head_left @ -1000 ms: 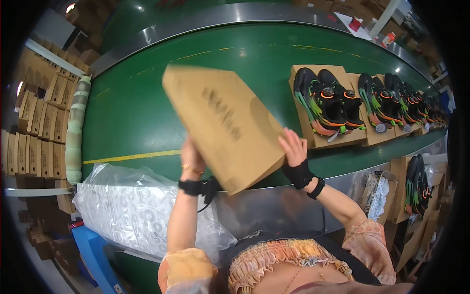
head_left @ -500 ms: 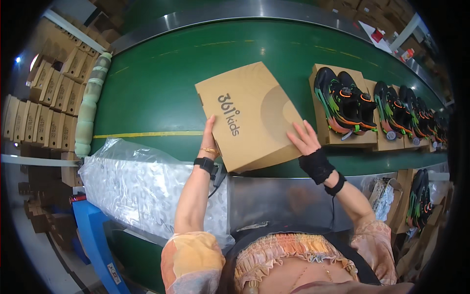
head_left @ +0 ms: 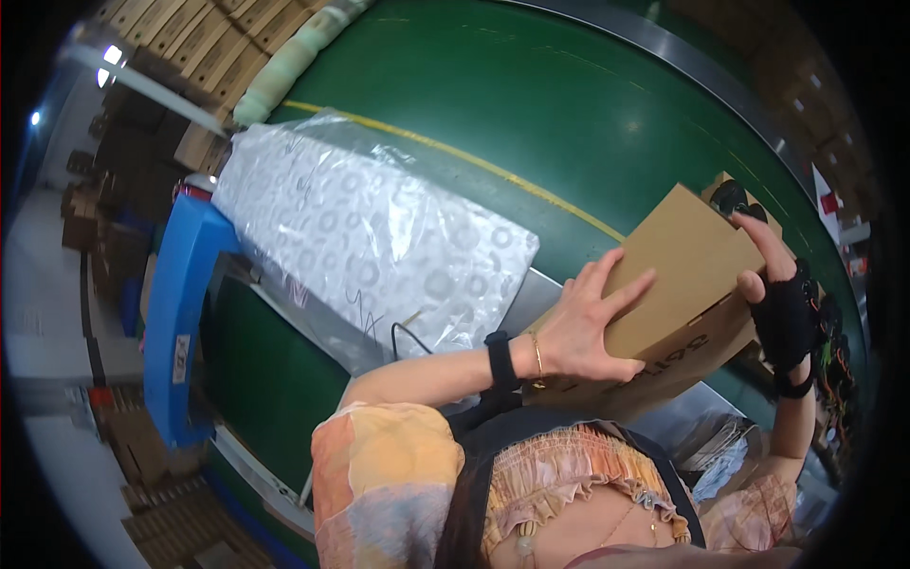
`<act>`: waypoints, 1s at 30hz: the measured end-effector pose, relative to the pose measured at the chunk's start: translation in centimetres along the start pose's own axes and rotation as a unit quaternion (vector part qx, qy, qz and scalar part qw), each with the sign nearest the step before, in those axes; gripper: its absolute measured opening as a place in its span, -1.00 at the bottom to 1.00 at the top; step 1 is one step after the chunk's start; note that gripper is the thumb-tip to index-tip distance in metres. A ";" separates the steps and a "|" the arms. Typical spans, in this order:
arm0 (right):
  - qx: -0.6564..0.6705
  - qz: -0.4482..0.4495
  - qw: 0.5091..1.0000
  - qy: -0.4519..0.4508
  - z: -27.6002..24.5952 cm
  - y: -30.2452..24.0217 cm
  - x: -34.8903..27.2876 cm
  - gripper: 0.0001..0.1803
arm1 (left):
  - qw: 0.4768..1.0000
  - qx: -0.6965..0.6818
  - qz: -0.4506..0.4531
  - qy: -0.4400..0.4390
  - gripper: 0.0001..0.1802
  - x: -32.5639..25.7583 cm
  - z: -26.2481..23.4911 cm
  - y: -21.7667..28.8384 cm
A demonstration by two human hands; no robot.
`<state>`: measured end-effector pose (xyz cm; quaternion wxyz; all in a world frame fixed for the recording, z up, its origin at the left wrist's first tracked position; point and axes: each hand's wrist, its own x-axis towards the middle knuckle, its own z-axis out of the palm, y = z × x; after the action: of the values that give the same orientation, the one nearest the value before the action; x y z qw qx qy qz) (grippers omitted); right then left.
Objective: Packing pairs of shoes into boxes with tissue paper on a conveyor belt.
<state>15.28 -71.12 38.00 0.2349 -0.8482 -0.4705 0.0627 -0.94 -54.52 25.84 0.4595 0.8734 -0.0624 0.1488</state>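
Note:
A brown cardboard shoebox is tilted in front of me at the right, its printed lid turned down and toward my body. My left hand presses on its near left side with the fingers spread. At its right end is my right hand, in a black fingerless glove, thumb and forefinger at the box's edge; its other fingers are partly hidden. The box is held between both hands. Just behind it, part of a black shoe shows on another carton.
Patterned white tissue sheets in clear plastic lie left of the box. A green conveyor belt with a yellow line runs behind. A blue upright machine part stands at the left. Stacked shoeboxes fill the far left; more shoes line the right.
The shoebox has moved right and nearer and has been turned over, so its printed lid faces down toward me. My left hand shifted onto its side. The view has swung left.

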 end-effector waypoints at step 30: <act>0.441 0.004 0.890 -0.114 31.2 -10.7 0.0 -0.67 | 0.705 -0.127 -0.423 0.555 -0.24 -30.9 -17.6 -4.2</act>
<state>-3.11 -55.72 15.37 0.5294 -0.6463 -0.4146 0.3607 -32.73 -38.51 22.14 0.5325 0.5008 0.5618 0.3873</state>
